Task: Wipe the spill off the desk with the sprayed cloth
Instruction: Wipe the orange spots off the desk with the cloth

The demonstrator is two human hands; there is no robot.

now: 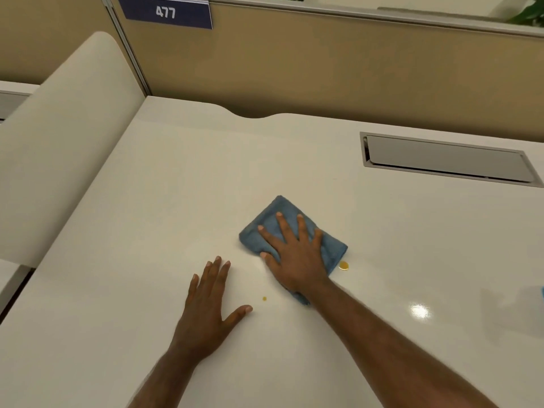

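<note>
A folded blue cloth (272, 220) lies flat on the white desk (176, 187) near the middle. My right hand (294, 254) presses down on it with the fingers spread. A yellow-orange drop of spill (343, 265) sits just off the cloth's right corner. A smaller yellow dot (264, 298) lies between my two hands. My left hand (209, 304) rests palm down on the bare desk to the left of the cloth, fingers apart, holding nothing.
A grey cable hatch (447, 159) is set into the desk at the back right. Tan partition panels (323, 69) stand behind the desk, with a blue "477" sign (166, 12). A white curved divider (67, 128) borders the left side. Something blue (542, 291) shows at the right edge.
</note>
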